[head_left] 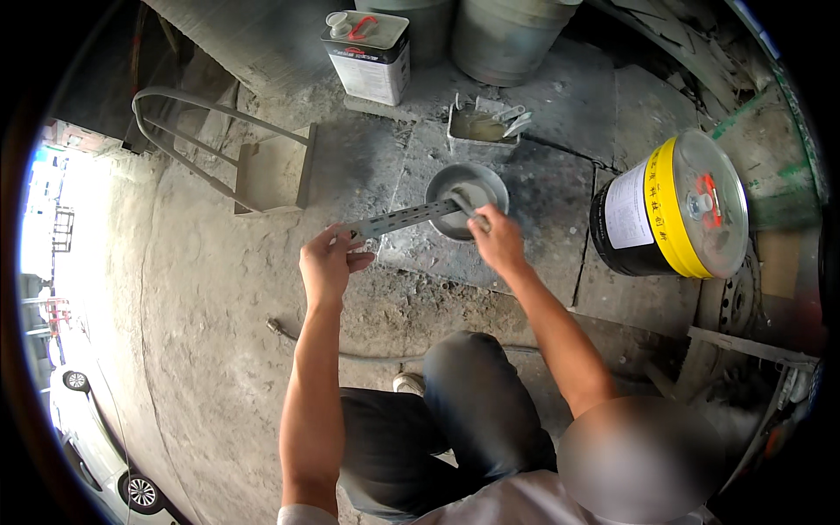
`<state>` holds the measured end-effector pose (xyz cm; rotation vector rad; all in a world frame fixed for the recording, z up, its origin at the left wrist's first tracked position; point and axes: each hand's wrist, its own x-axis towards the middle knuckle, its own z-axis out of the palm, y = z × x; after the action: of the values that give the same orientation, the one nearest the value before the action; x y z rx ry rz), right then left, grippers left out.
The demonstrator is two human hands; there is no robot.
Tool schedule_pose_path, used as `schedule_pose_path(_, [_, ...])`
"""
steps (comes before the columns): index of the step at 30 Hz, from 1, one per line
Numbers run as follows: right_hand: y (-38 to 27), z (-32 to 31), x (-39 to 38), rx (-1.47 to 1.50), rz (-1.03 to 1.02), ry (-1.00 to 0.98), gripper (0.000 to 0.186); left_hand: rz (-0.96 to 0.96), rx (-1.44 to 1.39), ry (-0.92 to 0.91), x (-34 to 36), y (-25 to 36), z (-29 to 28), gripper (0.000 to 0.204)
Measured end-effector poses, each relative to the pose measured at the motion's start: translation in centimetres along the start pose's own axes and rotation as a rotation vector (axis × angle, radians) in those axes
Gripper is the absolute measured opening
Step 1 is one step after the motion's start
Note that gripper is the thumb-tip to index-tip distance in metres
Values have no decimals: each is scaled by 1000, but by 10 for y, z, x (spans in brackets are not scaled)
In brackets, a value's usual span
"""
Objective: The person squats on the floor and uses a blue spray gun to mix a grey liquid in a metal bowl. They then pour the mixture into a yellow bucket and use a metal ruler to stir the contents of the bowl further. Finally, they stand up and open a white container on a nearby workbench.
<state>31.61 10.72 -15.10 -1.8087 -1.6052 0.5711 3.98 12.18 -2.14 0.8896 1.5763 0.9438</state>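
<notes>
My left hand (pixel 325 262) grips the near end of a long perforated metal strip (pixel 400 219), which reaches diagonally across the rim of a grey round bowl (pixel 440 223). My right hand (pixel 495 236) is closed on the grey handle of a tool (pixel 472 210), probably a brush, whose head is over the bowl at the strip's far end; its exact shape is unclear. Grey material lies in the bowl. Just beyond it stands a dirty rectangular container (pixel 483 149) with murky liquid and pale tools in it.
A square metal can (pixel 372 74) stands behind, beside large grey drums (pixel 512 39). A yellow-and-black drum (pixel 678 223) is right. A wheelless tubular-handled metal frame (pixel 276 175) lies left. A hose (pixel 367 357) crosses near my knees. A white car (pixel 105 464) shows lower left.
</notes>
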Motion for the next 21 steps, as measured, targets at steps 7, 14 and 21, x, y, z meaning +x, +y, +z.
schedule_pose_path(7, [43, -26, 50, -4, 108, 28, 29, 50, -68, -68, 6, -12, -10, 25])
schedule_pose_path(14, [-84, -63, 7, 173, 49, -212, 27, 185, 173, -15, -2, -4, -1, 23])
schedule_pose_path(21, [-50, -46, 0, 215, 38, -43, 27, 199, 173, -25, 7, -6, 3, 23])
